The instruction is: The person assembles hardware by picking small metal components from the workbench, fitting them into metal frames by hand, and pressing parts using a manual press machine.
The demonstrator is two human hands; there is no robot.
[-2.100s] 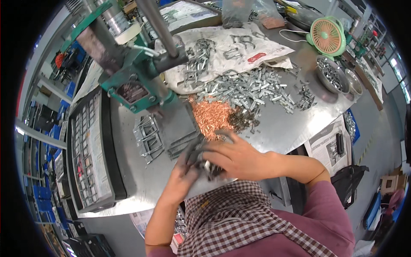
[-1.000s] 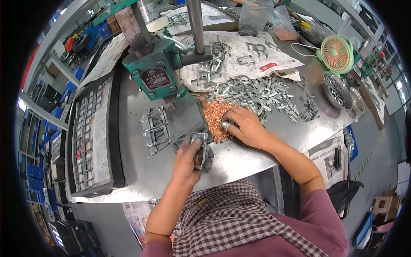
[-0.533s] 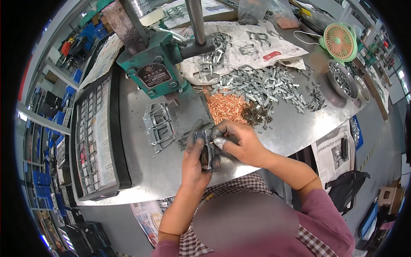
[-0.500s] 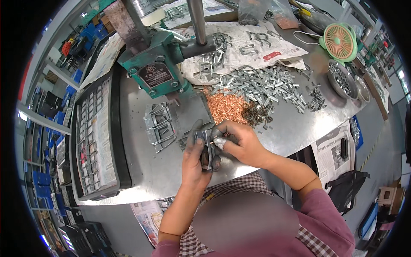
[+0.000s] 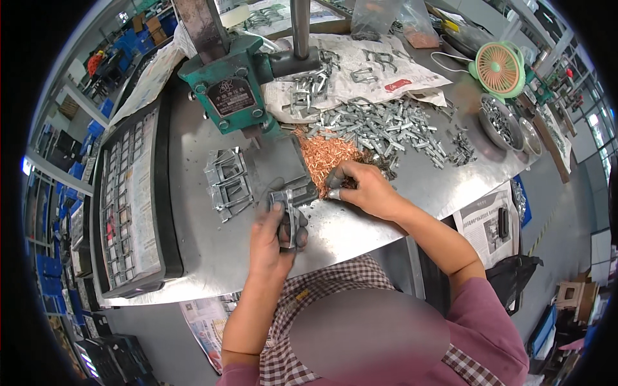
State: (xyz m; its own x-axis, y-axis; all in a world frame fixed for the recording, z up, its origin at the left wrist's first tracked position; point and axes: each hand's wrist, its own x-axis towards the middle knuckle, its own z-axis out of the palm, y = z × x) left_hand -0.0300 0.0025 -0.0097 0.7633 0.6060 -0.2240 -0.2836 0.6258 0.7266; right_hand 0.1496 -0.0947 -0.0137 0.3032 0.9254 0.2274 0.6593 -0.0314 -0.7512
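My left hand [image 5: 269, 233] is closed around a small metal frame bracket [image 5: 287, 222], held upright over the table's near edge. My right hand [image 5: 368, 192], with pale wrapping on its thumb, has its fingers curled together at the near edge of the copper-coloured pins [image 5: 325, 157]. Beside those fingers lies a heap of small dark pieces [image 5: 388, 166], partly hidden by the hand. Whatever sits between the right fingertips is too small to make out. Left of the press's flat base plate [image 5: 278, 161] lie several similar frame brackets [image 5: 230, 183].
A green hand press [image 5: 225, 83] stands at the back left. Behind the pins spreads a pile of silver metal pieces [image 5: 393, 125], with newspaper [image 5: 351, 74] beyond. A black tray [image 5: 168, 238] is at left; metal bowls [image 5: 499, 125] and a small fan [image 5: 499, 67] are at right.
My right hand has moved off the bracket to the edge of the copper-coloured pins. The left hand, still holding the bracket, has shifted left. The whole view has shifted slightly.
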